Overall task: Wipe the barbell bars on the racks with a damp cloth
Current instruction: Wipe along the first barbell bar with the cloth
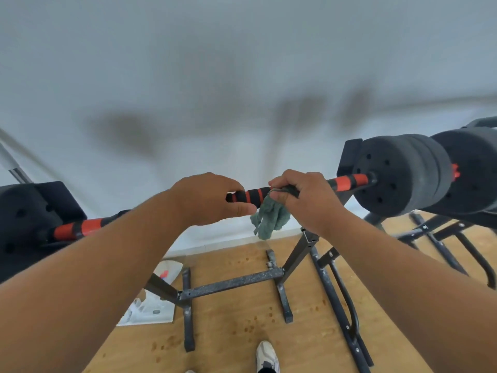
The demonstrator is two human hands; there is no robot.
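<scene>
A barbell bar point(248, 197) with black and orange-red foam grip runs across the view on a dark metal rack point(231, 285). Black weight plates point(398, 173) sit on its right end and more plates point(24, 219) on its left end. My left hand point(207, 200) grips the bar near its middle. Just to the right, my right hand point(304, 200) holds a grey-green cloth point(269, 219) wrapped round the bar, and the cloth's loose end hangs below.
A white wall stands close behind the bar. Further rack frames point(441, 238) and another plate-loaded bar point(473, 168) are at the right. White packaging point(150, 308) lies on the wooden floor by the rack's left foot. My shoe point(266, 356) shows at the bottom.
</scene>
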